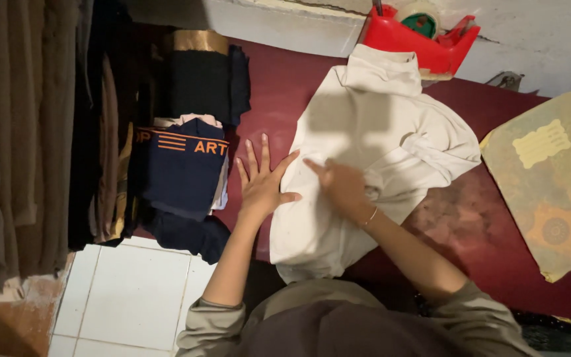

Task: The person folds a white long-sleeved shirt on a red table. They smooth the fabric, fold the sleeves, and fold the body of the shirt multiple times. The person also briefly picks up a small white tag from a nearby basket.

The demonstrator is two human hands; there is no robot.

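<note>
White garment (371,139) lies spread on the dark red surface (477,218), collar end toward the far wall, near edge hanging over the surface's front edge by the person's body. Left hand (261,182) flat, fingers splayed, palm down at the garment's left edge, partly on the red surface. Right hand (342,185) pressed on the cloth mid-garment, fingers loosely curled; can't tell if it pinches fabric. Free red surface to the right, btwn garment and a patterned paper sheet (550,192). Red tape dispenser (424,36) touches the collar end. Folded dark clothes stack (183,168) just left of the left hand. Hanging clothes (28,132) far left, cut off by frame. White tile floor (127,297) below.
</note>
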